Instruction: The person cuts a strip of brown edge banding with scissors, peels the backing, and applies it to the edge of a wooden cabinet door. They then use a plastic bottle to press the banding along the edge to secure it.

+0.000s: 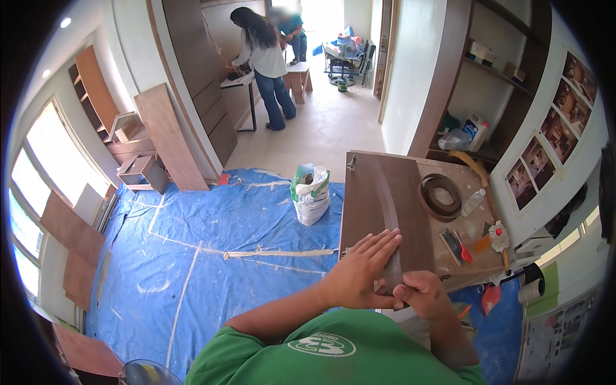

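Observation:
My left hand (364,266) lies flat, fingers stretched out, on a long thin strip (388,205) that runs along a dark brown wood panel (362,192). My right hand (420,295) grips the strip's near end, its fingers curled, just below the left fingertips. The panel rests on a dusty worktable (462,276). To its right lie a coiled brown band (425,196), a clear plastic bottle (473,203), red-handled scissors (466,255), a dark flat item (451,244) and a white container with a red cap (499,240).
Blue taped sheeting (192,289) covers the floor, with an open white sack (311,202) beside the table. Two people (266,77) (297,38) are at a bench farther off. Boards (163,135) lean against the left walls; dark shelves (487,90) stand at the right.

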`<state>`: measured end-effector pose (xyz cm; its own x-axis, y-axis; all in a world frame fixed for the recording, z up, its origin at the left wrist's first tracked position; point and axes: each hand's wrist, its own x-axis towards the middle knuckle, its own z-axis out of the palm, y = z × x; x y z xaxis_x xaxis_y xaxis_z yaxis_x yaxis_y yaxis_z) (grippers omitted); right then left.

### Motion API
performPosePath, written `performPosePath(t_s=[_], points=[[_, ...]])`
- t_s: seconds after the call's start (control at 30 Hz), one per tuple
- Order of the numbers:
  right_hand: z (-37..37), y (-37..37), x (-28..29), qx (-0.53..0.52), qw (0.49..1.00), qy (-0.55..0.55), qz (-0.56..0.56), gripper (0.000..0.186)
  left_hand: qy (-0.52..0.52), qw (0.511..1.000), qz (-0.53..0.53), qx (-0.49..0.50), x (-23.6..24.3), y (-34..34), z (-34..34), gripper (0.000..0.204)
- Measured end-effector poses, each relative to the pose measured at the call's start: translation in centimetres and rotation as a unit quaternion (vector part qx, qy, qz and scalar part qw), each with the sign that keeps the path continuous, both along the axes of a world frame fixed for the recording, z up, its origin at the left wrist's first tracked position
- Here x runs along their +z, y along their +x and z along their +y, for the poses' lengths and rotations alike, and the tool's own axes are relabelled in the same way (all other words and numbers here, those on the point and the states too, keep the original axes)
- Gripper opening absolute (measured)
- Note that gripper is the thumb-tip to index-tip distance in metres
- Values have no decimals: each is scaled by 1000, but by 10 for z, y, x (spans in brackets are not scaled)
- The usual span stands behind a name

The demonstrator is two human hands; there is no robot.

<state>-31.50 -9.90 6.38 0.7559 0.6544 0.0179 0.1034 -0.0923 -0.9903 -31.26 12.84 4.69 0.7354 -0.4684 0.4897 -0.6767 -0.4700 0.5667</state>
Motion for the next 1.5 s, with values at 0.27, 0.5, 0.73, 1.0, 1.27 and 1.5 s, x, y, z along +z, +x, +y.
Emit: performPosePath(t_s=[0.27,0.5,0.73,1.0,1.27,1.5], points=[[53,16,-11,11,997,-21,-75,40,-18,1000,16,2,-10,6,55,102],[98,24,-8,-16,997,-40,-64,46,-61,997,33,37,-40,-1,77,95],[121,28,13,-5,996,-76,35,33,-46,997,44,47,-29,-2,99,121],[135,41,-4,41,990,-126,-40,31,-38,995,23,88,-47,8,114,112],[148,36,-3,0,986,-74,-148,33,-75,989,30,127,-55,9,118,96],[156,35,-9,-51,970,-87,-221,28,-110,983,73,125,-55,10,109,111]])
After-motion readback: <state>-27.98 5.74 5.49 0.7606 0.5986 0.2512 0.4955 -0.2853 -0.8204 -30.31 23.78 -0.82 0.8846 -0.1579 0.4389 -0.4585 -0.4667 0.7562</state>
